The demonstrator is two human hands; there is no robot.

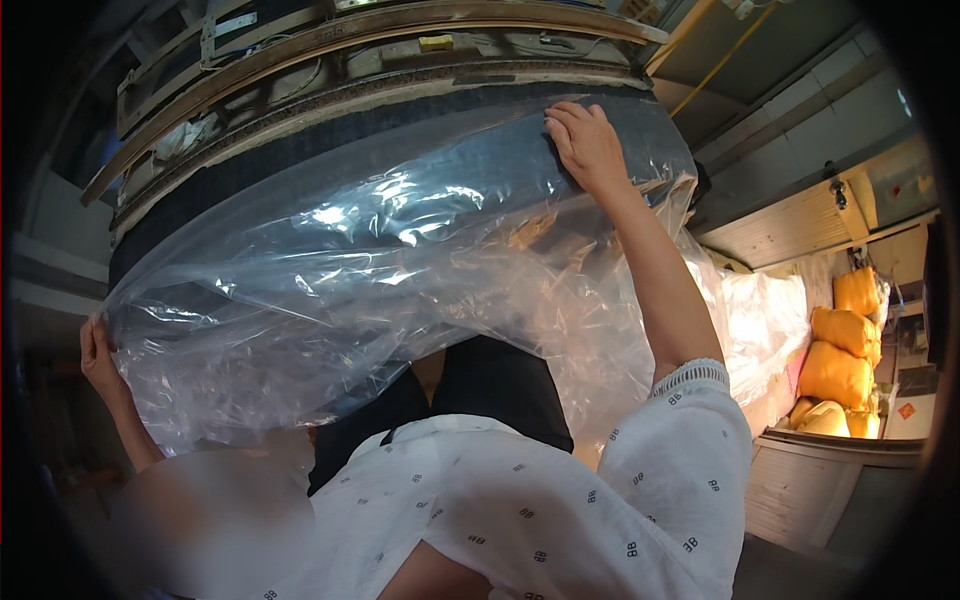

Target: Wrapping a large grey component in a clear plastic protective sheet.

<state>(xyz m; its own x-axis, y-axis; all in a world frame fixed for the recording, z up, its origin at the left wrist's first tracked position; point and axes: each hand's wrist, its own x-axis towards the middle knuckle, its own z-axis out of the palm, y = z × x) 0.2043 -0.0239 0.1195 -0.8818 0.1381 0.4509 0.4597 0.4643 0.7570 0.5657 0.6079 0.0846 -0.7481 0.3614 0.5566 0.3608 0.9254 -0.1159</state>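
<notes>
A large clear plastic bag (400, 270) is stretched over a big roll of dark fabric (440, 170) that hangs under a round knitting machine. My right hand (585, 145) lies flat on the upper right of the roll, pressing the plastic against the dark cloth. My left hand (97, 355) pinches the bag's edge at the lower left. The plastic is crumpled and shiny, and it hides most of the roll's lower side.
The machine's round metal frame (380, 50) curves across the top. Several yellow sacks (840, 360) are stacked at the right beside more clear plastic (765, 320). A grey ribbed bin (800, 490) stands at the lower right. My white patterned sleeve fills the bottom.
</notes>
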